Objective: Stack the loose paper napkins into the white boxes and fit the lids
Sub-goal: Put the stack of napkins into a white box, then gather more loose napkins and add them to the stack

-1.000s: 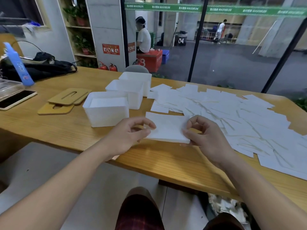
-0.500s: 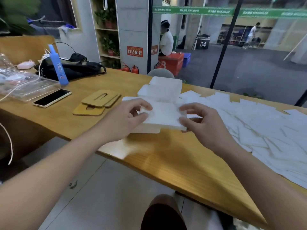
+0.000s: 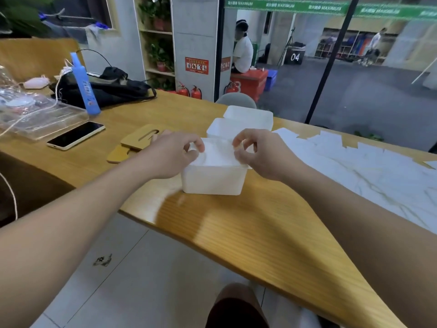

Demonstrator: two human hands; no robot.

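Note:
Three white boxes stand in a row on the wooden table. Over the mouth of the nearest box (image 3: 212, 179) lies a stack of white napkins (image 3: 217, 153). My left hand (image 3: 176, 152) pinches the stack's left edge and my right hand (image 3: 256, 152) pinches its right edge. Behind it stand the second box (image 3: 222, 129) and the third box (image 3: 248, 114). Many loose napkins (image 3: 354, 166) cover the table to the right. Wooden lids (image 3: 139, 139) with slots lie left of the boxes, partly hidden by my left hand.
A phone (image 3: 75, 134) lies left of the lids. A clear plastic case (image 3: 35, 114), a blue bottle (image 3: 85, 86) and a black bag (image 3: 111, 89) sit at the far left. The table's front edge (image 3: 212, 245) runs diagonally below the boxes. A person sits beyond the glass.
Both hands lifted the napkin stack off the table and carried it left, down onto the nearest box's opening. The view swung left, bringing the phone and clear case into sight.

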